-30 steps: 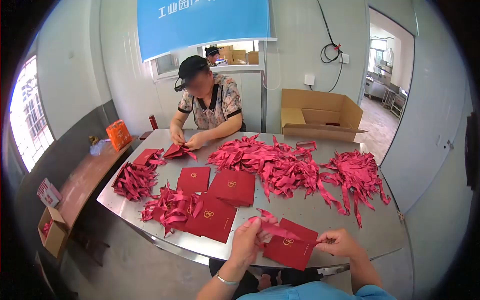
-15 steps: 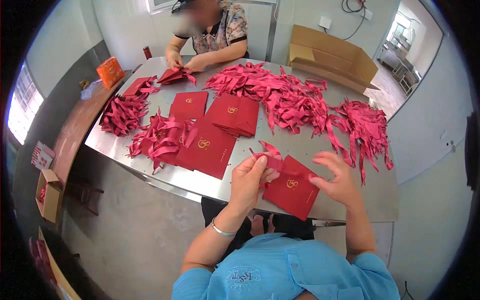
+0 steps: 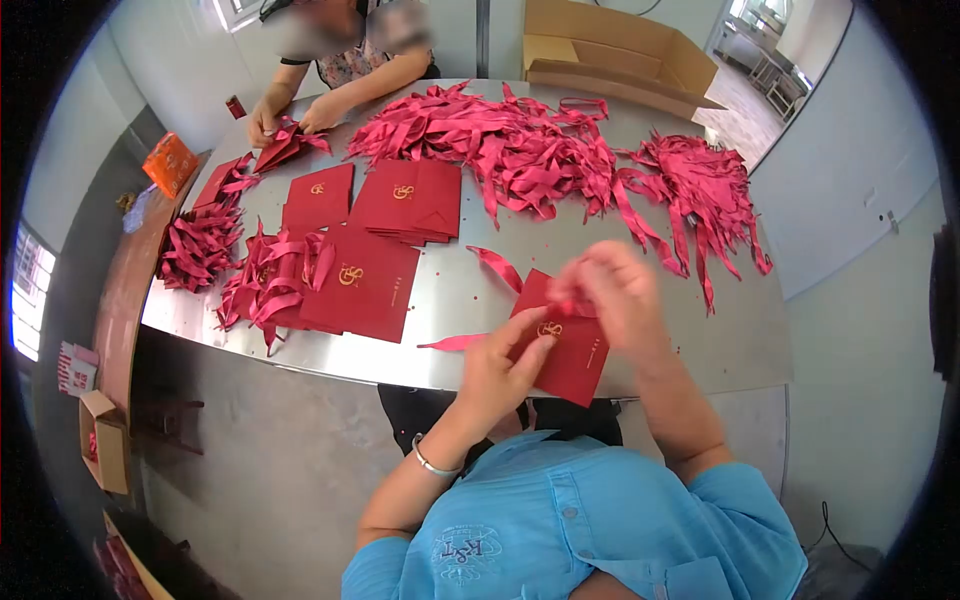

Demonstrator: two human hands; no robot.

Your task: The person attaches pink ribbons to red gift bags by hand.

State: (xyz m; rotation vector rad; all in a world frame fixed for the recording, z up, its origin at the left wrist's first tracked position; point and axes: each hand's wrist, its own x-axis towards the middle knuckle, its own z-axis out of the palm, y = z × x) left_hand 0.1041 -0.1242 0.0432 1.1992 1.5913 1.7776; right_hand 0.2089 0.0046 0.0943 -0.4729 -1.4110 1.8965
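Dark red envelope (image 3: 568, 345) with gold emblem; bright red ribbon (image 3: 497, 266); silver-grey counter (image 3: 480, 300); light blue shirt (image 3: 570, 530); brown cardboard box (image 3: 610, 50); orange bag (image 3: 168, 163); co-worker's floral-patterned blouse (image 3: 345, 68).

Light: bright, even daylight from window (image 3: 30, 290) at left
Glare: soft sheen on steel surface (image 3: 470, 300)
Blur: right hand (image 3: 610, 290) motion-smeared
Edges: fisheye bending, black corners
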